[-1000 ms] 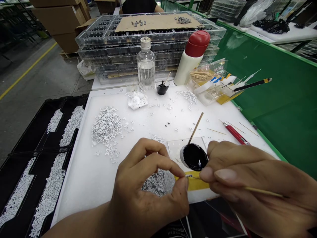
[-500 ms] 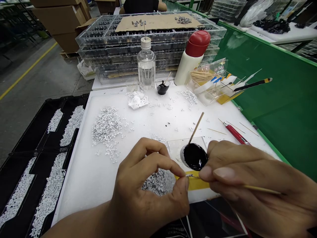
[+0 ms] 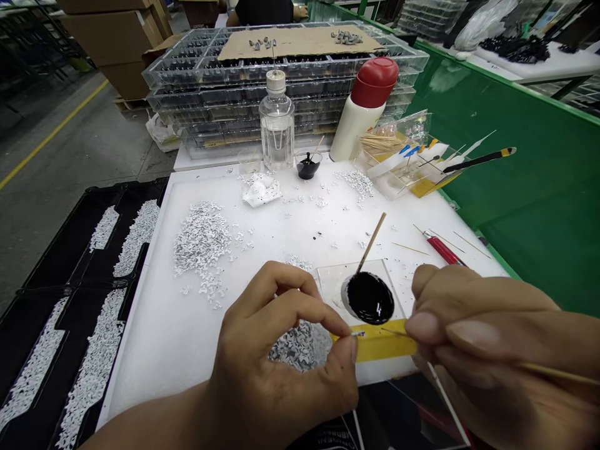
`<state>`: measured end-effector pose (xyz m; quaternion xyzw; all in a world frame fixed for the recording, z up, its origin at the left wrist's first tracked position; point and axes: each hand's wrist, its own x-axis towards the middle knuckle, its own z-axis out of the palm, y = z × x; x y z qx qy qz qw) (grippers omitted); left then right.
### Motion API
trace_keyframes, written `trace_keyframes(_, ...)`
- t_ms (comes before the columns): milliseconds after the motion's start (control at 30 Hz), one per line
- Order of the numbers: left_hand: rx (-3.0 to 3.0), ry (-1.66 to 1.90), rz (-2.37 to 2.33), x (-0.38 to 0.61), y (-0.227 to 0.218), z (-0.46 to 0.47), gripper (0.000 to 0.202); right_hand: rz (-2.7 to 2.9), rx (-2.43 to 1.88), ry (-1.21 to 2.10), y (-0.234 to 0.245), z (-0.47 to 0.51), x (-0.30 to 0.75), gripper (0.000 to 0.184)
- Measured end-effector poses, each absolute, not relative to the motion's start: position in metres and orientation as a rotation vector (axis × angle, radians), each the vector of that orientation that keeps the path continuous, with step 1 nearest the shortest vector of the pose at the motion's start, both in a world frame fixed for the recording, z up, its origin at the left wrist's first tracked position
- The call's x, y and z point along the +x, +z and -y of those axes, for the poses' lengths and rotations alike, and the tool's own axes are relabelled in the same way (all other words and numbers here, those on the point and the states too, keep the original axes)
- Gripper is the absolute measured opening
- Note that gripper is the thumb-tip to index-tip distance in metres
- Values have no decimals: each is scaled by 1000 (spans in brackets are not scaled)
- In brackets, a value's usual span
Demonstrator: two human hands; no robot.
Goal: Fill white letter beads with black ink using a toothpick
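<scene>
Between thumb and forefinger, my left hand (image 3: 290,350) pinches a tiny white part with dark marks (image 3: 359,334). My right hand (image 3: 487,337) is closed around a thin wooden stick (image 3: 548,371); its fine tip points left and stands a little apart from the part. Just beyond both hands, a small dish of glossy black paint (image 3: 370,297) sits on a clear plate with yellow tape (image 3: 389,347), and another wooden stick (image 3: 372,240) leans in the dish. A heap of small grey-white parts (image 3: 297,345) shows behind my left fingers.
A pile of white parts (image 3: 204,240) lies on the white table (image 3: 276,240). Black trays (image 3: 84,262) hold more at left. Behind stand a clear bottle (image 3: 276,125), a red-capped flask (image 3: 363,109), a stick holder (image 3: 403,169) and stacked clear trays (image 3: 187,94). A red-handled knife (image 3: 443,249) lies right.
My right hand has moved right with the stick, drawing its tip away from the small part. My left hand keeps its pinch in nearly the same place.
</scene>
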<state>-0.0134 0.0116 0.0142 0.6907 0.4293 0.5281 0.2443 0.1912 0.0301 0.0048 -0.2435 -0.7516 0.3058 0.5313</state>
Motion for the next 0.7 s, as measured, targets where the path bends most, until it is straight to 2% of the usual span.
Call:
trace_keyframes(100, 1898, 1447, -1176, -13, 15, -12, 11, 1730, -632, 701, 5, -27, 189, 43)
trace_keyframes(367, 1916, 1443, -1175, -12, 16, -12, 11, 1814, -839, 574, 17, -19, 188, 25)
trace_keyframes(500, 1913, 1440, -1179, -12, 16, -12, 12, 1803, -834, 597, 15, -21, 190, 28)
trace_keyframes(700, 1909, 1439, -1176, -12, 15, -13, 12, 1798, -618, 697, 5, -25, 195, 42)
